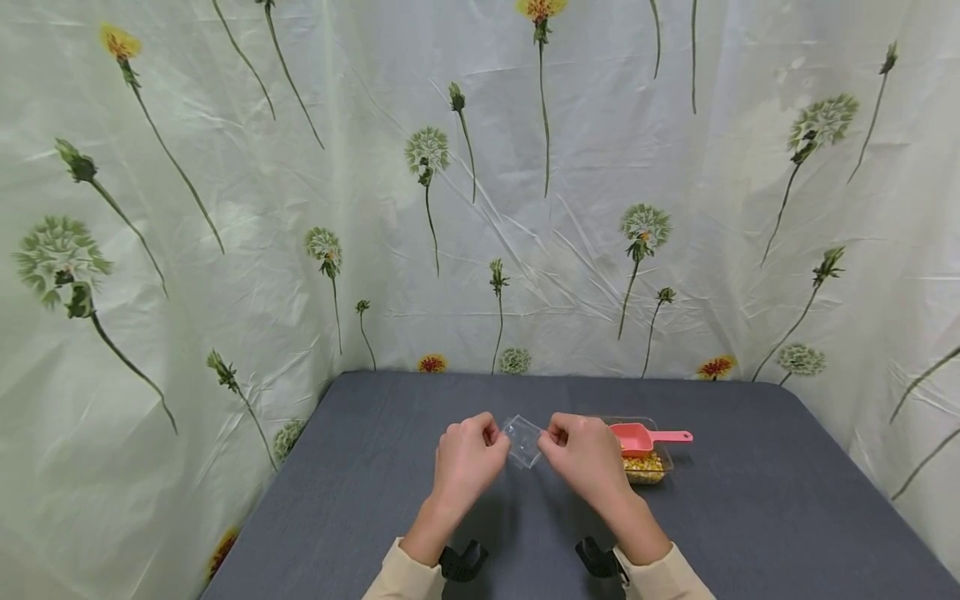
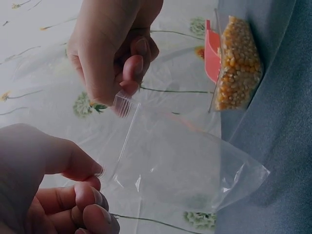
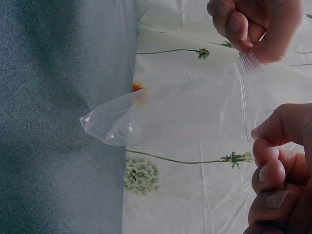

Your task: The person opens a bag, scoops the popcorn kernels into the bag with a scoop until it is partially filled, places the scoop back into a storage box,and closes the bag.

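A small clear zip-lock bag [image 1: 522, 442] hangs between both hands above the table. My left hand [image 1: 468, 460] pinches one top corner of the bag between thumb and forefinger. At the opposite top corner, my right hand [image 1: 588, 458] pinches the rim in the same way. In the left wrist view the bag [image 2: 180, 161] looks flat, with nothing seen inside. Its ridged seal strip runs between the hands in the right wrist view, the bag's body [image 3: 180, 114] dangling below. Whether its mouth is parted I cannot tell.
Behind my right hand stands a clear rectangular container [image 1: 670, 467] of yellow corn kernels [image 1: 643, 468]. A pink scoop [image 1: 637, 437] lies across it, handle pointing right. The dark grey table [image 1: 382, 467] ends at a flower-print curtain [image 1: 480, 208].
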`<state>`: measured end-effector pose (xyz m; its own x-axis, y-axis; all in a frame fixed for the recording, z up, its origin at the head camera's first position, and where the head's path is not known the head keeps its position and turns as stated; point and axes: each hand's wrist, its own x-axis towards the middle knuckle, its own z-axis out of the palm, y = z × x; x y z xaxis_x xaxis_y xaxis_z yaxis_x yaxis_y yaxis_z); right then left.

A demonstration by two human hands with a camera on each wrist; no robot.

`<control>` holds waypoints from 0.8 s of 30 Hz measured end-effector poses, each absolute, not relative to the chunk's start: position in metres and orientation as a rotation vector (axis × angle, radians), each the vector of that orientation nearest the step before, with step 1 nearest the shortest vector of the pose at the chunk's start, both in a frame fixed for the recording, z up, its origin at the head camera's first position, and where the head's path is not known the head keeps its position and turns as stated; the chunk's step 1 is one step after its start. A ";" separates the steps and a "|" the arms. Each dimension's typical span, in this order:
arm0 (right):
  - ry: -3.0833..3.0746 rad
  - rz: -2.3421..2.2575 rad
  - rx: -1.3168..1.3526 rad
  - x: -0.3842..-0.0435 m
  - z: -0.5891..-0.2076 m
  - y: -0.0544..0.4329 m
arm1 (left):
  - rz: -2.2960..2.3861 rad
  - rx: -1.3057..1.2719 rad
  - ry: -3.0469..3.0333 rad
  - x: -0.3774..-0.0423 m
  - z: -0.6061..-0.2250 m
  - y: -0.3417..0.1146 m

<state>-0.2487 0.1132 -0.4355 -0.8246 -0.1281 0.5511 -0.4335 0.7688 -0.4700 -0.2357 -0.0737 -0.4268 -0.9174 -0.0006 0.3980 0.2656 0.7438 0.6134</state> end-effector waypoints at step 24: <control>-2.583 1.087 0.324 -0.245 -0.417 0.146 | -1.453 -0.334 -2.595 -0.258 -0.433 -0.074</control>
<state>-0.2446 0.1463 -0.4168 -0.9234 -0.0835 0.3747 -0.3262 0.6852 -0.6512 -0.2584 -0.0744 -0.4327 -0.9641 0.1206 0.2368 0.2649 0.5063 0.8207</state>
